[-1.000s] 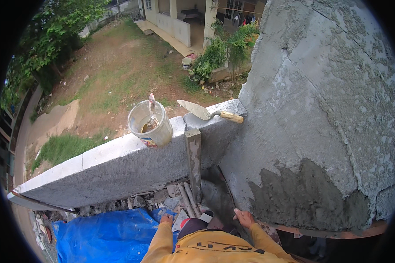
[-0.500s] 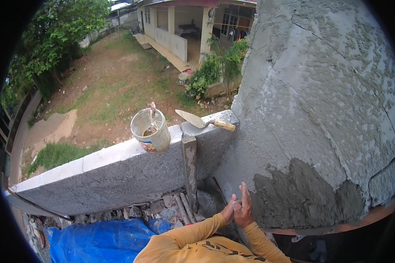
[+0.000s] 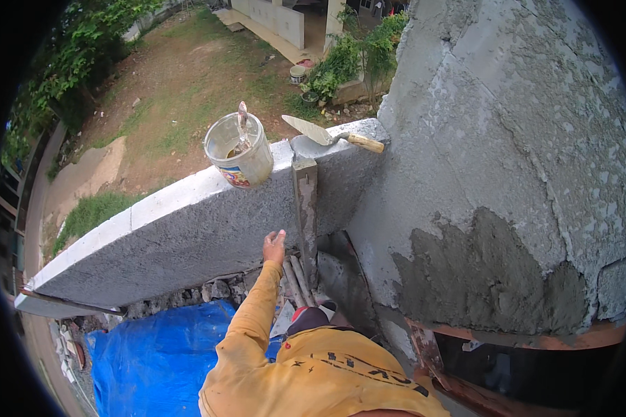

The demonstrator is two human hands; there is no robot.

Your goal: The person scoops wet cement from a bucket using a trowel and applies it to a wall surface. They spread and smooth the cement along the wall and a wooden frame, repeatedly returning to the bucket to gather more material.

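My left hand (image 3: 274,247) reaches forward in front of the low block wall (image 3: 188,247), below the bucket. Its fingers are loosely bent and apart, with nothing seen in them. My right hand is out of view. On the wall's top stands a whitish plastic bucket (image 3: 257,165) with a colourful label; a pale, stained handle (image 3: 243,118) sticks up out of it. Right of the bucket, a pointing trowel (image 3: 309,130) with a wooden grip lies across the wall top. Dark wet mortar (image 3: 494,278) covers the lower part of the sloping grey wall (image 3: 480,139) at right.
A wooden post (image 3: 305,222) stands against the low wall. Below lie a blue tarp (image 3: 153,354), rubble and pipes (image 3: 295,278). A reddish edge (image 3: 598,337) runs under the mortar, above a dark opening. Beyond the wall are a grassy yard, a house and plants.
My hands, pressed together before, have parted. The left has moved forward and left toward the low wall; the right has left the view. The view has tilted downward.
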